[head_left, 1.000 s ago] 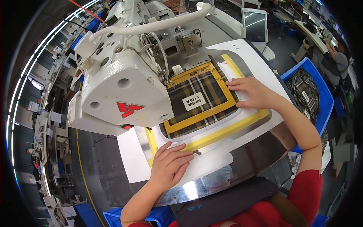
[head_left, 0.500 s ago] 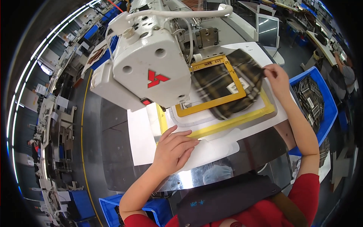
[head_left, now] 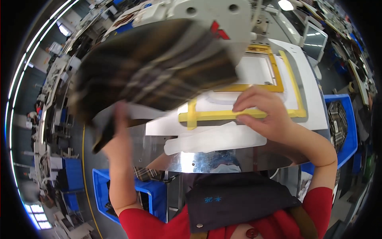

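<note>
A brown-and-dark plaid fabric piece (head_left: 159,67), smeared by motion, is held up at the left by my left hand (head_left: 119,137). It hides part of the white embroidery or sewing machine (head_left: 179,11). Pale backing shows along its lower edge. My right hand (head_left: 272,115) hovers at the yellow tape border (head_left: 295,113), thumb and fingers apart, with nothing seen between them. Just beyond it lies the yellow clamp frame (head_left: 277,75), with white material inside its opening. Two overlapping white sheets (head_left: 215,138) rest near the table's front edge.
Plaid pieces fill a blue bin (head_left: 347,148) at the right. Another blue bin (head_left: 160,201) stands below the table at the left, with plaid cloth (head_left: 147,174) over its edge. A screen (head_left: 314,40) stands at the far right.
The plaid piece has left the clamp frame and is now raised at the left in my left hand. My right hand has come off it and moved nearer. The view has shifted.
</note>
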The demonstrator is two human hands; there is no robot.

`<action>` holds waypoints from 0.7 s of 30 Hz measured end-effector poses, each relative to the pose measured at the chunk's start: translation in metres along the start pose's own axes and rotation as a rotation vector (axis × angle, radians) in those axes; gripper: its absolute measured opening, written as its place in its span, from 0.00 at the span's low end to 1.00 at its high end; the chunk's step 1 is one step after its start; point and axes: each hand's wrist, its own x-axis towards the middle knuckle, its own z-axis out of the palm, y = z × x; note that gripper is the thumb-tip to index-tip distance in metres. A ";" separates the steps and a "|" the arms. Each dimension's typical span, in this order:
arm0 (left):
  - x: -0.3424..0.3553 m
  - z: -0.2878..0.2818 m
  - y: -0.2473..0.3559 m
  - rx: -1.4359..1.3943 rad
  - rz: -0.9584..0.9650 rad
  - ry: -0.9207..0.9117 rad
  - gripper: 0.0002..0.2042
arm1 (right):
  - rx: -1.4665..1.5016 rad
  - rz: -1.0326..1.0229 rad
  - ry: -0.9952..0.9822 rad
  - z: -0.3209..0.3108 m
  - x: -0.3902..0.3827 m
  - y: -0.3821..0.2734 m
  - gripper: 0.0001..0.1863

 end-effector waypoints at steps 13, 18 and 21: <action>-0.155 -0.310 -0.173 1.343 -0.412 0.034 0.20 | -0.137 0.128 -0.324 0.032 -0.017 0.020 0.06; -0.175 -0.296 -0.183 1.024 -0.694 -0.338 0.31 | -0.178 0.199 -0.288 0.041 -0.015 0.017 0.07; -0.111 -0.229 -0.134 0.867 -0.399 -0.190 0.22 | -0.180 0.262 -0.226 0.038 -0.019 0.020 0.06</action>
